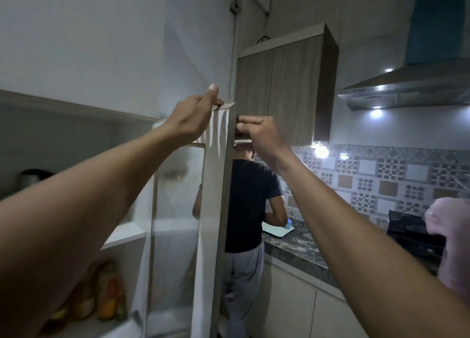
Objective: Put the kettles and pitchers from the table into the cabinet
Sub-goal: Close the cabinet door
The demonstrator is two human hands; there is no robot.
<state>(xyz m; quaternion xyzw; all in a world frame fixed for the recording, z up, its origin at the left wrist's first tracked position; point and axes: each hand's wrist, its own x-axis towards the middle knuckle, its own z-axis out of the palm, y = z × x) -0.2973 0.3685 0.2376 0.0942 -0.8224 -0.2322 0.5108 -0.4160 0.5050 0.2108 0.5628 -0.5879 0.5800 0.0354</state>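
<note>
Head view looks up along both bare arms at an open cabinet (76, 139) whose glass-panelled door (178, 223) swings out edge-on toward the camera. Inside, well below and to the left of the left fingers, a dark-lidded metal kettle (34, 179) stands on the upper shelf, partly hidden behind the left forearm; whether more vessels share that shelf cannot be told. On the lowest shelf, far beneath the same fingers, stand several jars (101, 294) with yellow and orange contents, blurred and partly cut off by the arm. The table named in the task is out of frame.

The left hand (190, 120) reaches to the door's top corner: its thumb (212, 91) sticks up above the edge while the other fingers curl over the top and pinch it, their tips hidden behind the panel. The right hand (259, 137) is at the door's outer edge just below that corner, fingers bent and pressed together against the wood; what lies under the fingertips is too dark to make out.

Beyond the right fingers a person in a black shirt (249, 198) stands with back turned at a marble counter (300, 248), head hidden by the hand. A pink blurred shape (450, 236) is cut off at the right edge.
</note>
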